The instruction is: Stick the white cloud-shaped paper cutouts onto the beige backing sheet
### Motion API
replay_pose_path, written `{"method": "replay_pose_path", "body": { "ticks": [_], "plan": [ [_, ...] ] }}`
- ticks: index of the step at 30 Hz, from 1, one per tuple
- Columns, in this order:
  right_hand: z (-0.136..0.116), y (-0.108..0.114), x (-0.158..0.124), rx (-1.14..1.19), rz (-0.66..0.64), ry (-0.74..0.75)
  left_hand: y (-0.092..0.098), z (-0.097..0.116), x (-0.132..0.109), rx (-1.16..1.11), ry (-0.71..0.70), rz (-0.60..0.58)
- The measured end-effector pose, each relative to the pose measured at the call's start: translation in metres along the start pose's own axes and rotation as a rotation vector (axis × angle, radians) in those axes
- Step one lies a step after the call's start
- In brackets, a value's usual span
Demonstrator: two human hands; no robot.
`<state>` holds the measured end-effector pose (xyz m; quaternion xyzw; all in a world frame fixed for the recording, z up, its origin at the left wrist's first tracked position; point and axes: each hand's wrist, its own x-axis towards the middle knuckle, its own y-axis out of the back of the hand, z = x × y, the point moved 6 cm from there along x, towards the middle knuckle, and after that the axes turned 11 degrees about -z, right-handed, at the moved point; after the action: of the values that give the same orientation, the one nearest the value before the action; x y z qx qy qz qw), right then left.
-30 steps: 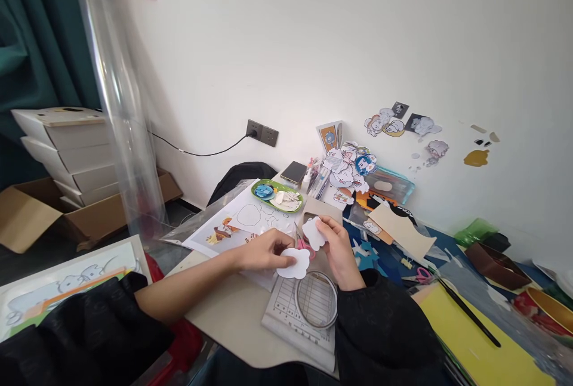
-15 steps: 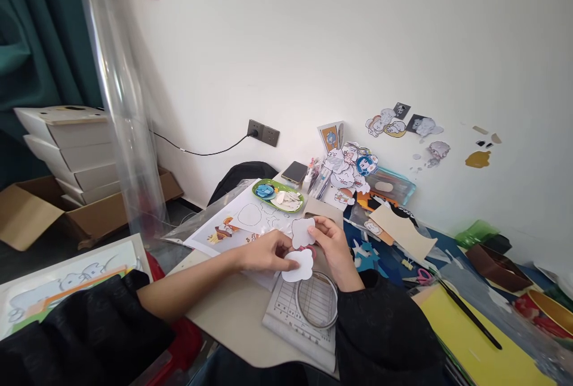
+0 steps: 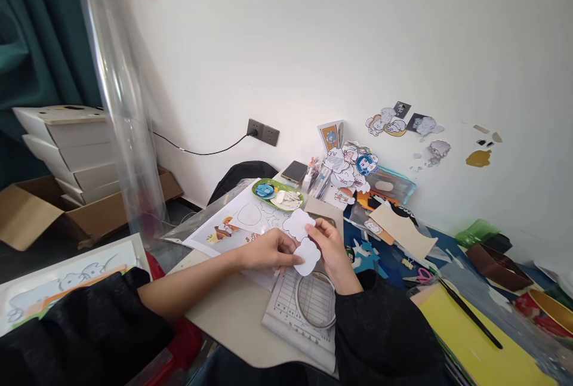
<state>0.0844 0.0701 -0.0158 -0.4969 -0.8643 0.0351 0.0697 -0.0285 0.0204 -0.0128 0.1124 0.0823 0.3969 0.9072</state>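
My left hand point(image 3: 273, 250) pinches a white scalloped paper cutout point(image 3: 307, 256) between thumb and fingers. Just above it, my right hand point(image 3: 330, 249) grips a second white paper cutout point(image 3: 298, 224) by its right edge. The two pieces are close together over the table, one higher than the other. Below my hands lie a printed form sheet point(image 3: 286, 305) and a metal ring point(image 3: 297, 302). Past them sits a green oval tray point(image 3: 278, 185) with blue and white pieces, beside a sheet with drawn outlines point(image 3: 249, 214).
A black phone point(image 3: 294, 172) lies near the wall. At right are character cutouts point(image 3: 344, 174), pink-handled scissors point(image 3: 425, 277), yellow paper point(image 3: 474, 332) and a black pen-like tool point(image 3: 470, 313). A clear plastic roll point(image 3: 120, 111) stands by white boxes point(image 3: 80, 153) at left.
Both cutouts have shifted and turned in my fingers. The left hand's piece moved slightly right and up; the right hand's piece rose a little.
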Motion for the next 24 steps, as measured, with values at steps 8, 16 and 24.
{"method": "replay_pose_path", "body": {
  "ticks": [8,16,24],
  "plan": [
    [-0.002,-0.014,-0.005,-0.038,-0.072,-0.010,-0.001,0.000,-0.001,-0.038,0.066,0.054],
    [-0.002,-0.011,-0.003,-0.160,-0.118,-0.008,0.004,-0.007,-0.004,-0.076,0.094,0.114],
    [-0.003,-0.004,-0.002,-0.170,-0.117,-0.045,0.003,0.004,-0.006,-0.062,0.062,0.077]
  ]
}}
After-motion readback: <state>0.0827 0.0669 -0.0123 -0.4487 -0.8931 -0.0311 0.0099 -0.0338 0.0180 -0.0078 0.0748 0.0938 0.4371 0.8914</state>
